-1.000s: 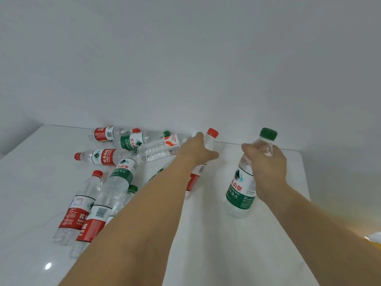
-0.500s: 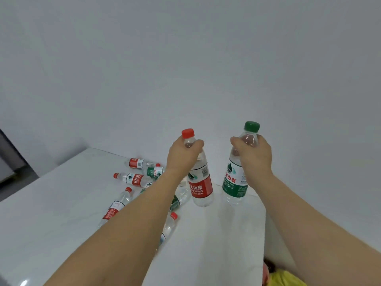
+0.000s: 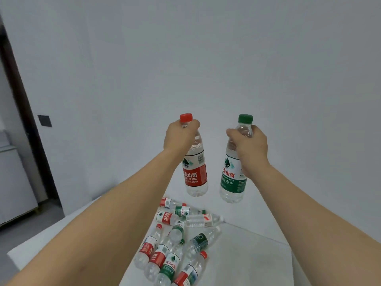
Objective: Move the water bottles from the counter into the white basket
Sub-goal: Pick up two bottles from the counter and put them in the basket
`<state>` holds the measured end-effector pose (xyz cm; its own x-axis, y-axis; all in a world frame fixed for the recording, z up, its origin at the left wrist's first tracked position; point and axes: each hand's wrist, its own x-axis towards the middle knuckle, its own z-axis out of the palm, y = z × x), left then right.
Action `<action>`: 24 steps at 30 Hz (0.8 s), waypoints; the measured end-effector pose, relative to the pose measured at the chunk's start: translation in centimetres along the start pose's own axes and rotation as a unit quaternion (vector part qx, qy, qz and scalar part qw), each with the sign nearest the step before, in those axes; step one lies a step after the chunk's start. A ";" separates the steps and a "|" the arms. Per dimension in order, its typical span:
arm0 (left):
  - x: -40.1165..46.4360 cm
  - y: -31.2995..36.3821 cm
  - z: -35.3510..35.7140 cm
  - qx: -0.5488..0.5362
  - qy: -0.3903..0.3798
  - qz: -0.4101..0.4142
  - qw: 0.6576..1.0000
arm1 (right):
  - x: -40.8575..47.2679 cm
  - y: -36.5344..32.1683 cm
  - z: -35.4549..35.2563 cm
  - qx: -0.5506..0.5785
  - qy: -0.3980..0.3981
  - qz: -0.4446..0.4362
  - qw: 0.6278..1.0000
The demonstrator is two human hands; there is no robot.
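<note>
From my remote seat I see both arms raised above the white counter (image 3: 247, 254). The left hand (image 3: 179, 135) has its fingers (image 3: 193, 123) curled tight around the neck of a red-capped bottle (image 3: 195, 174), just under the cap. The right hand (image 3: 250, 144) has its fingers clamped on the shoulder of a green-capped bottle (image 3: 232, 180). Both bottles hang clear of the counter, long axes near upright, caps up and bases down, side by side but apart. Below them, a heap of water bottles (image 3: 175, 242) lies on its side on the counter, caps pointing every which way, several touching or overlapping. Behind is a plain pale wall (image 3: 206, 58); at left I see a dark door frame (image 3: 22, 112), a dark switch plate (image 3: 44, 120) and a white cabinet (image 3: 14, 182).
</note>
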<state>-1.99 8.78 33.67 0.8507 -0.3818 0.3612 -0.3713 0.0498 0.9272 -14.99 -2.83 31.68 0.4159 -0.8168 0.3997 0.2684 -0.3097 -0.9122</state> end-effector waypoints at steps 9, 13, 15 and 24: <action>4.6 0.0 -12.2 0.044 -0.019 0.041 0.998 | -2.6 -3.0 12.8 0.036 -0.027 0.010 0.999; 6.0 -1.7 -16.9 0.063 0.000 0.031 0.997 | -3.3 -2.7 16.7 0.109 -0.065 0.070 0.989; 6.5 -2.5 -19.1 0.075 0.027 0.027 0.996 | -3.7 -2.3 18.8 0.108 -0.076 0.079 0.988; 9.8 -6.3 -31.1 0.091 0.066 0.027 0.993 | -6.6 -1.1 32.0 0.037 -0.129 0.013 0.991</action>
<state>20.24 33.39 34.46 0.8651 -0.2580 0.4302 -0.4680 -0.1061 0.8773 9.73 18.48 32.88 0.6285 -0.6701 0.3950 0.3144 -0.2456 -0.9170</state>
